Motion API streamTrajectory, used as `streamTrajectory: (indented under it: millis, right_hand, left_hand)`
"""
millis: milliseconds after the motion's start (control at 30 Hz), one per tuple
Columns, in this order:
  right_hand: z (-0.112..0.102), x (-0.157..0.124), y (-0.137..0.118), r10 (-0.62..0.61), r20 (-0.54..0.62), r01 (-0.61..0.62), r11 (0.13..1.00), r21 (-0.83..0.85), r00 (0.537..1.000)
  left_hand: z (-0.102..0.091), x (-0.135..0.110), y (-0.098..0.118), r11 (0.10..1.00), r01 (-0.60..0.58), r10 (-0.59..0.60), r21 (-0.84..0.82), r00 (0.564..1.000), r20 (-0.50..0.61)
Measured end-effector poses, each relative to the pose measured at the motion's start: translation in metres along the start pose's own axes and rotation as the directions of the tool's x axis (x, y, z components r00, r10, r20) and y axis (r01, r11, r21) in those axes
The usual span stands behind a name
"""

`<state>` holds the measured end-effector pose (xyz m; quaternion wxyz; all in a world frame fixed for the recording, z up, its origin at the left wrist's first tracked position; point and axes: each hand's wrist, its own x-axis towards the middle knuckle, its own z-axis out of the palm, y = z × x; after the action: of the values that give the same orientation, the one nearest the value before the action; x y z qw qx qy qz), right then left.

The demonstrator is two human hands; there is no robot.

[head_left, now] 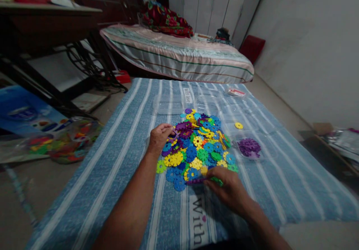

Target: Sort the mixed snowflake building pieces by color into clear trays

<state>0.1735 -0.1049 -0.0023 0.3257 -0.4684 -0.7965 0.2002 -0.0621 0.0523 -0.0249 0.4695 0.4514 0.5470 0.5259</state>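
A heap of flat plastic snowflake discs (196, 147) in blue, yellow, green and purple lies on a blue striped cloth (117, 160). My left hand (160, 137) rests at the heap's left edge, fingers curled in a pinch on a purple disc. At the heap's near edge my right hand (228, 188) is closed on a thin purple disc held edge-on (196, 181). A clear tray (263, 151) to the right holds a cluster of purple discs (249, 147). One yellow disc (239, 125) lies in another clear tray beyond it.
More clear plastic trays (168, 104) sit at the cloth's far end. A mattress with bedding (179, 53) lies beyond. A dark table frame (42, 37) and a bag of colourful toys (70, 141) are on the left. Clutter lines the right wall (336, 138).
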Motion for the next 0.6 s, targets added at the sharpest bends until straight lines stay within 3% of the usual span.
streamTrajectory:
  millis: [100, 167, 267, 333, 367, 467, 600]
  right_hand:
    - [-0.019, -0.002, 0.013, 0.034, -0.141, -0.043, 0.997, -0.059, 0.989]
    - [-0.036, -0.001, 0.027, 0.023, -0.293, -0.080, 0.980, -0.183, 0.956]
    - [-0.059, -0.001, 0.051, -0.062, -0.561, -0.237, 0.863, -0.445, 0.826]
    - [-0.068, -0.002, 0.062, -0.103, -0.645, -0.339, 0.782, -0.523, 0.758]
    - [-0.069, -0.002, 0.065, -0.114, -0.656, -0.354, 0.767, -0.536, 0.747]
    - [-0.061, -0.006, 0.065, -0.145, -0.615, -0.271, 0.803, -0.531, 0.775]
    - [-0.035, -0.007, 0.056, -0.141, -0.524, -0.141, 0.875, -0.463, 0.840]
  left_hand:
    - [0.000, -0.001, 0.001, 1.000, 0.007, -0.007, -0.015, 1.000, -0.002]
    - [0.000, 0.000, 0.000, 1.000, 0.013, -0.013, -0.024, 1.000, -0.005]
    - [0.000, 0.001, -0.002, 0.999, 0.020, -0.020, -0.028, 1.000, -0.007]
    - [-0.001, 0.002, -0.003, 0.999, 0.023, -0.023, -0.027, 1.000, -0.004]
    - [-0.001, 0.003, -0.003, 0.999, 0.024, -0.025, -0.027, 1.000, -0.003]
    - [-0.001, 0.003, -0.004, 0.999, 0.024, -0.025, -0.024, 1.000, -0.001]
    - [-0.001, 0.003, -0.005, 1.000, 0.011, -0.011, -0.008, 1.000, 0.000]
